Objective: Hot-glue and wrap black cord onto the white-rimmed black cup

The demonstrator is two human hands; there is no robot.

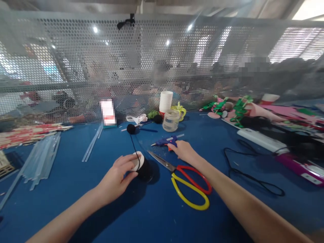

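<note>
My left hand (120, 175) grips a white paper cup (136, 163) by its rim; black yarn is wrapped round the cup's outside. From the cup a strand of black yarn (133, 142) runs up to a small black yarn ball (131, 128) on the table. My right hand (183, 150) is closed round the handle of a blue glue gun (162, 141), whose nozzle points left and which has a small red light showing. Between my arms lies a pair of scissors (174, 168) with one red and one yellow handle, blades pointing up and left.
Behind the glue gun are a clear jar (170, 120) and stacked paper cups (166, 101). Clear glue sticks (45, 155) lie left. A power strip (263, 140), a black cord (253, 176) and craft flowers (239, 111) are right. A perforated metal screen (101, 67) closes the back.
</note>
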